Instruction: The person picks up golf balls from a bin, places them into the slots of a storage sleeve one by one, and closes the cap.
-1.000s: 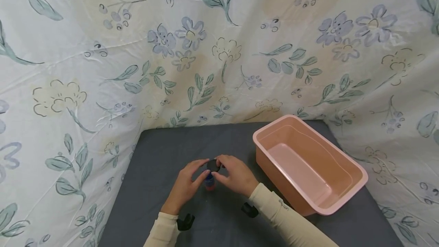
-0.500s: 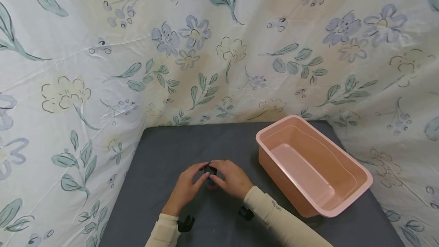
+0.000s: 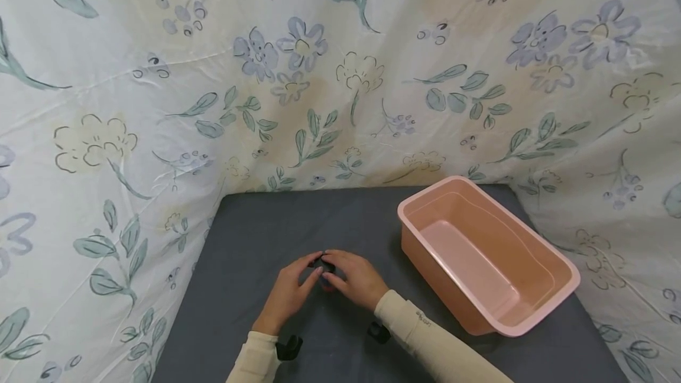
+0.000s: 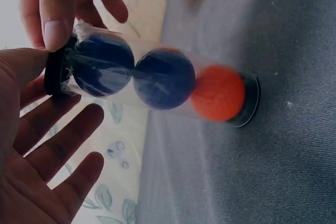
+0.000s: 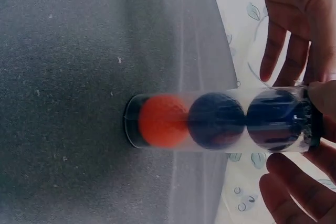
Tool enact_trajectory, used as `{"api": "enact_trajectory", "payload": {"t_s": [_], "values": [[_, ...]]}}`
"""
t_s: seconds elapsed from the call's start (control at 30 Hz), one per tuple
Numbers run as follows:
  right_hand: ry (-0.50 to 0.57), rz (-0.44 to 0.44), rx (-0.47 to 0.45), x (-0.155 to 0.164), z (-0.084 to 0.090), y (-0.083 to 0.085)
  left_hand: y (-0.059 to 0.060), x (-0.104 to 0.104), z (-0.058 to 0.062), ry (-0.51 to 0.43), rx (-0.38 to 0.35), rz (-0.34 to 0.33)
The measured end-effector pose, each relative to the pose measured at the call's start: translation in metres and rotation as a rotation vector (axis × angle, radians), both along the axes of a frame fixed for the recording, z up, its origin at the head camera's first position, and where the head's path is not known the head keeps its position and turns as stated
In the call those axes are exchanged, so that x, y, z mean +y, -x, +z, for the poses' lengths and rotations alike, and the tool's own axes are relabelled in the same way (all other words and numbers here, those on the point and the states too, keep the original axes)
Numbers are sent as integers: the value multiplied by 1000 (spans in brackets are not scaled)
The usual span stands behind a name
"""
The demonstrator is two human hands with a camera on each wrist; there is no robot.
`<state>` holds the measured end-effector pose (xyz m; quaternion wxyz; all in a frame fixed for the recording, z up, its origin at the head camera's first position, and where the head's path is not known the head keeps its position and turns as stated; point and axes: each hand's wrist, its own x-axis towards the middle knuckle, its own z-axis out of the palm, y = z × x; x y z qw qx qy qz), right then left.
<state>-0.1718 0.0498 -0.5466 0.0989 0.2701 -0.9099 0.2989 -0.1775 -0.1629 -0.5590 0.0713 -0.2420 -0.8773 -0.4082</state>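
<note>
A clear tube [image 4: 157,80] stands on the grey table [image 3: 255,229], with an orange ball at the bottom and two dark blue balls above it. Its black cap [image 3: 323,263] is all that shows between the hands in the head view. My right hand [image 3: 334,269] pinches the cap, thumb pressed on its rim [image 5: 320,103]. My left hand [image 3: 314,269] is beside the cap [image 4: 55,74], thumb against it, its other fingers [image 4: 68,140] straight and apart from the tube [image 5: 220,120].
A pink plastic tub [image 3: 564,265] stands to the right of the hands, nothing in it. Flowered cloth [image 3: 340,75] hangs behind and at both sides of the table. Black camera mounts sit on both wrists [image 3: 289,346].
A second ago the cap showed tilted in the right fingers above the tube, whose red bottom was in sight. Both hands have since come together and lower over the top, hiding most of it.
</note>
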Motion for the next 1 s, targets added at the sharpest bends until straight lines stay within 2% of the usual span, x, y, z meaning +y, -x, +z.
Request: {"api": "enact_trajectory", "payload": {"t_s": [0.17, 0.3, 0.43, 0.6, 0.9, 1.0], "values": [[41, 11, 18, 1, -5, 0, 1, 0, -3, -5, 5, -26], [64, 20, -2, 3, -6, 1, 1, 1, -5, -10, -45, -28], [135, 11, -88, 3, -6, 1, 1, 3, -7, -78, -138, -5], [273, -36, -210, 3, -5, -1, 2, 7, -11, -179, -232, -14], [392, -85, -308, 0, -2, 2, 6, 9, -12, -206, -277, 18], [364, -74, -325, -3, -7, 2, 5, 6, -14, -183, -273, 21]]}}
